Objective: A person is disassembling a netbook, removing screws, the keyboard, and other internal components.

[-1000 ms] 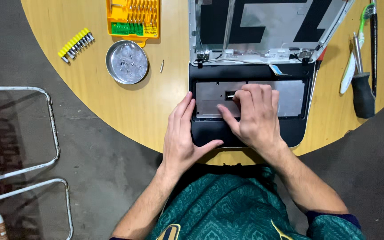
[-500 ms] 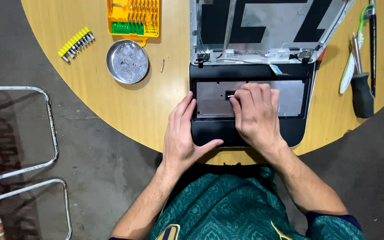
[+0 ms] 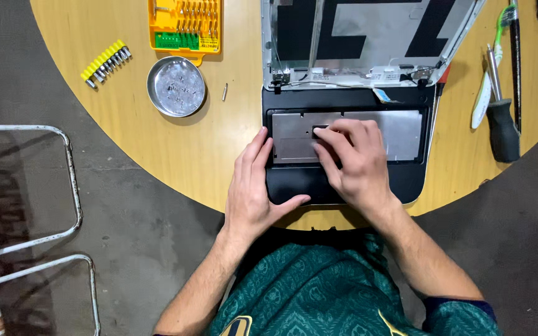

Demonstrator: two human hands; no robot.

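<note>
Laptop (image 3: 344,149) sits at the table's (image 3: 175,149) 6 o'clock edge, keyboard removed, bare metal plate (image 3: 400,134) exposed in the black base. Lid panel (image 3: 368,37) lies open at 12 o'clock of the base, screen gone, hinges and thin cables showing along its lower edge.

Left hand (image 3: 253,193) flat on the base's 9 o'clock edge, fingers straight on the plate's corner, thumb along the front rim. Not gripping, just bracing.

Right hand (image 3: 353,162) lies over the middle of the plate, fingertips (image 3: 331,129) bunched at a small dark slot. Whether they pinch anything there: cannot tell, too small.

Around it:
- Round metal dish (image 3: 176,86) at 10 o'clock of the laptop, small screws inside.
- Loose bit (image 3: 224,92) just beside the dish, toward the laptop.
- Yellow bit holder (image 3: 105,63) at 9 o'clock of the dish.
- Orange bit case (image 3: 185,25) at 12 o'clock of the dish, open.
- Black-handled screwdriver (image 3: 499,112) at 3 o'clock of the laptop, white and green tool (image 3: 490,81) beside it.

Metal chair frame (image 3: 26,186) on the floor, well apart at 9 o'clock.
</note>
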